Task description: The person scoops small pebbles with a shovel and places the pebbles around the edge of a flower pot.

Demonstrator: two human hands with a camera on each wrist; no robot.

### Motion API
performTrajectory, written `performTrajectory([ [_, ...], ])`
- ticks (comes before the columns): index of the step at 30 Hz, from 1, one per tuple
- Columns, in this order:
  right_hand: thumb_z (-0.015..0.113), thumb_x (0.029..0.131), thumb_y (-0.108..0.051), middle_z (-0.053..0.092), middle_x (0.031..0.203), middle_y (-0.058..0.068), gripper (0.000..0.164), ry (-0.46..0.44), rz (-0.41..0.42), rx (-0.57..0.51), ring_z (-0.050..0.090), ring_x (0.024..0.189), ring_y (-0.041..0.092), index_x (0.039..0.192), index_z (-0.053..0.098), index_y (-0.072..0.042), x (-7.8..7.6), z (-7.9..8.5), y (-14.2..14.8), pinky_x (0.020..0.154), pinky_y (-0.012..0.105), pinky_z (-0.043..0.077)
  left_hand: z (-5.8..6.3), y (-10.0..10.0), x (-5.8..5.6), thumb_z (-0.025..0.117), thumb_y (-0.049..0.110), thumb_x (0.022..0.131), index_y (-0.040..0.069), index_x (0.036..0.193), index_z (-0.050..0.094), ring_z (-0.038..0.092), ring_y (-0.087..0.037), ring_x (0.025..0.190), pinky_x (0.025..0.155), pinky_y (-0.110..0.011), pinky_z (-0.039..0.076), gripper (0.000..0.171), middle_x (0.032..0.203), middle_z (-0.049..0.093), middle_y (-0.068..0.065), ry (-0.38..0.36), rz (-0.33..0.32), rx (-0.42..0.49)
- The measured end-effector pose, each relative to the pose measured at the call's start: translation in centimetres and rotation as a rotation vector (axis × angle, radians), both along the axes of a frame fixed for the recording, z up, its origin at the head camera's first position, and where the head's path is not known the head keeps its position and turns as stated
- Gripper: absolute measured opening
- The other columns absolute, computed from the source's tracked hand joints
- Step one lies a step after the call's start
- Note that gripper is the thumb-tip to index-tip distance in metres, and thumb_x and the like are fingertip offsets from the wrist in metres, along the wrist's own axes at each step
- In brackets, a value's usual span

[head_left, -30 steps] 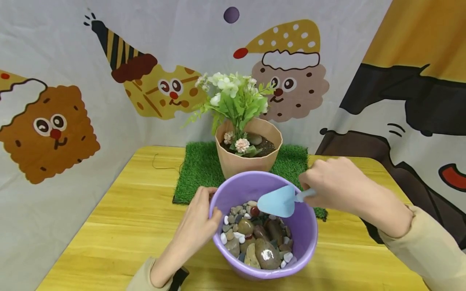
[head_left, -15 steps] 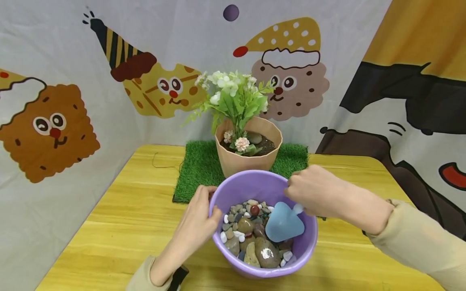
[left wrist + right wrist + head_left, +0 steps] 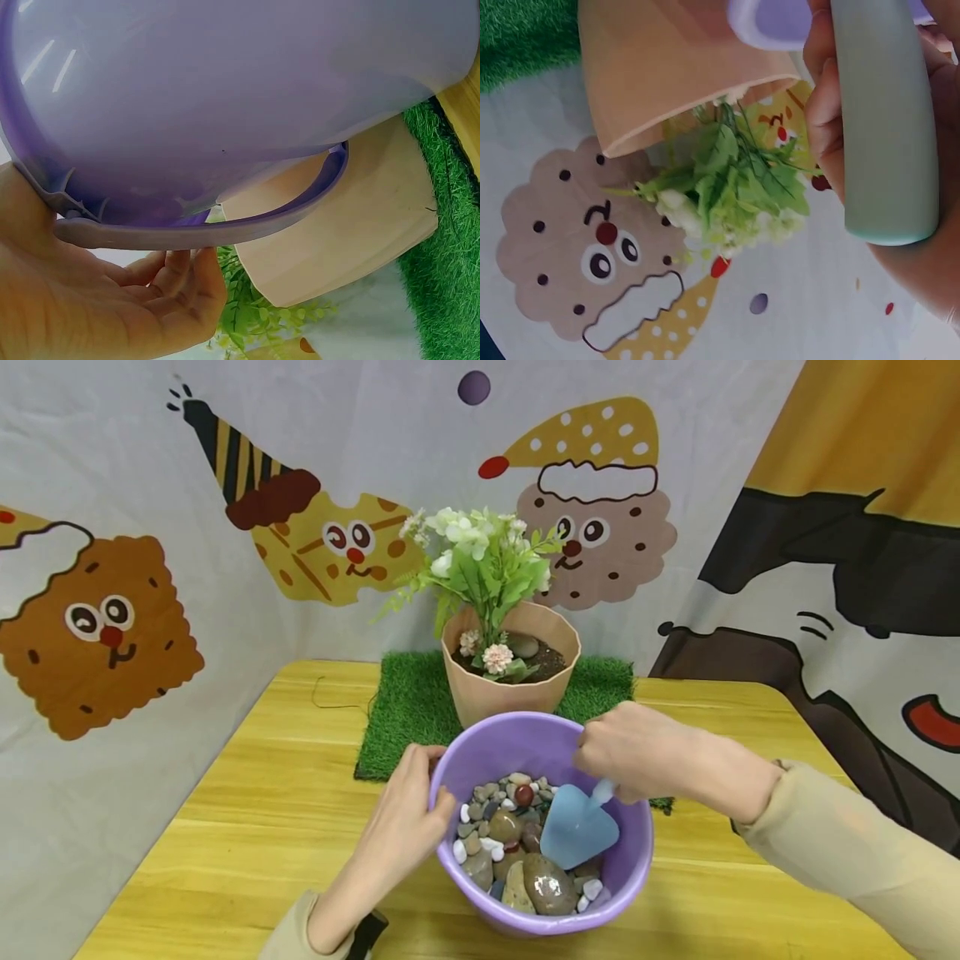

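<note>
My right hand (image 3: 637, 750) grips the pale handle (image 3: 889, 135) of a light blue toy trowel (image 3: 579, 828). The trowel's blade points down inside a purple bucket (image 3: 517, 731), over the wet stones, and hides some of them. Large brown stones (image 3: 549, 885), small grey pebbles and white ones cover the bucket's bottom. At the bucket's left side, my left hand (image 3: 401, 822) holds the rim, its thumb over the edge and its fingers outside. The left wrist view shows those fingers curled beside the bucket's carrying handle (image 3: 247, 231).
Behind the bucket, a peach flowerpot (image 3: 510, 702) with white flowers (image 3: 468, 531) and soil stands on a green artificial grass mat (image 3: 408, 718). Under everything is a yellow wooden table (image 3: 277, 810). A cartoon-printed cloth (image 3: 420, 427) hangs behind. A thin dark wire (image 3: 330, 705) lies at the back left.
My right hand has moved left, and the trowel blade has swung down from the bucket's upper right into the space over the stones. My left hand has stayed at the rim.
</note>
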State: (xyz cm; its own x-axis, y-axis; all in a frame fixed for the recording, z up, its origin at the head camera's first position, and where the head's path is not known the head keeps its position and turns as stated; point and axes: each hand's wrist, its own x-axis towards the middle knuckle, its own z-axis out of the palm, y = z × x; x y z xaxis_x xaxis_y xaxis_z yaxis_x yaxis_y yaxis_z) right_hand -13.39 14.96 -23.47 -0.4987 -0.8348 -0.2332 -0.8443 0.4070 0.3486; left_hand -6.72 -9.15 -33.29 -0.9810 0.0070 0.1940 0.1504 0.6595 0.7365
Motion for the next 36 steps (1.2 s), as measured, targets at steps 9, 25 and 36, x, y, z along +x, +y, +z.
performTrajectory([
  [9, 0.073, 0.061, -0.01, 0.045, 0.057, -0.014, 0.028, -0.156, 0.03, -0.042, 0.037, 0.051, 0.003, 0.059, 0.05, -0.025, -1.0, -1.2, -0.1, 0.045, 0.018, 0.03, 0.0, 0.0, 0.0, 0.056, 0.002, 0.078, -0.002, 0.124, 0.052, 0.06, -0.023, 0.097, 0.078, -0.031, 0.056, 0.047, 0.11, 0.056, -0.01, -0.001, -0.003, 0.002],
  [25, 0.073, 0.057, -0.01, 0.048, 0.058, -0.019, 0.024, -0.344, 0.003, -0.13, 0.039, 0.052, -0.001, 0.063, 0.057, -0.028, -2.7, -1.9, 0.9, 0.049, 0.016, 0.032, 0.1, 0.0, 0.0, 0.056, 0.003, 0.079, -0.001, 0.125, 0.051, 0.06, -0.024, 0.099, 0.078, -0.032, 0.057, 0.047, 0.11, 0.056, -0.01, -0.011, -0.001, 0.005],
  [36, 0.072, 0.058, -0.011, 0.051, 0.059, -0.019, 0.023, -0.378, 0.051, -0.182, 0.04, 0.053, -0.003, 0.063, 0.058, -0.028, -3.1, -2.5, 0.9, 0.048, 0.015, 0.033, 0.1, 0.0, -0.1, 0.056, 0.003, 0.079, -0.002, 0.125, 0.051, 0.06, -0.024, 0.099, 0.078, -0.032, 0.057, 0.047, 0.111, 0.056, -0.01, -0.015, 0.002, 0.003],
])
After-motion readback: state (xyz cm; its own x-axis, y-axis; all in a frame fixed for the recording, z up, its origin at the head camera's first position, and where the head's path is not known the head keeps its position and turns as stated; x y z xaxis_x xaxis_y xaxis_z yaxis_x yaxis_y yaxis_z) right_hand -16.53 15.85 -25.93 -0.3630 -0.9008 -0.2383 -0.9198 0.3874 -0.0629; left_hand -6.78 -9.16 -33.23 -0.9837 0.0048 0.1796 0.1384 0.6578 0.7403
